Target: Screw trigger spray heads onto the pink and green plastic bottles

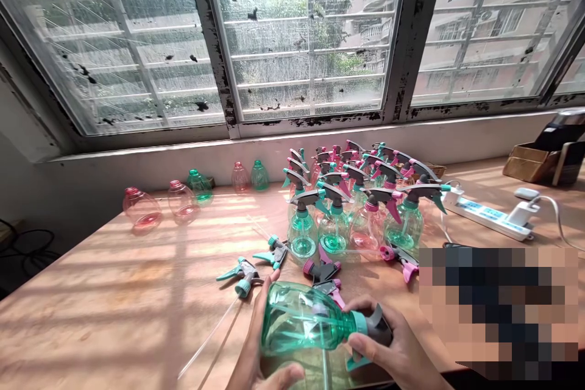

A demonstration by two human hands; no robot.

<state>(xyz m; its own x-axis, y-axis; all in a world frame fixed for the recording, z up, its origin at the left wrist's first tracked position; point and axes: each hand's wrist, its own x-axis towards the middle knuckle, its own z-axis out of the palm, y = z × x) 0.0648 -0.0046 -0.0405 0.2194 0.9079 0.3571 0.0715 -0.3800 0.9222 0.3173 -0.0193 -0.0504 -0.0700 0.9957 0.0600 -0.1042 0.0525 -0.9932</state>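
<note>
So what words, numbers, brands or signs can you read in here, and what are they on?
None can be read anywhere.
Green spray bottle being held: no lettering I can make out.
White power strip: any marks are too small to read.
Pixelated patch: blocked out, so any writing there is hidden.

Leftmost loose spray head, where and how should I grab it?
Pinch the spray head by its gray body, probably from above: its teal trigger juts left, its tube slants toward the near left, and another spray head lies close on the right.
</note>
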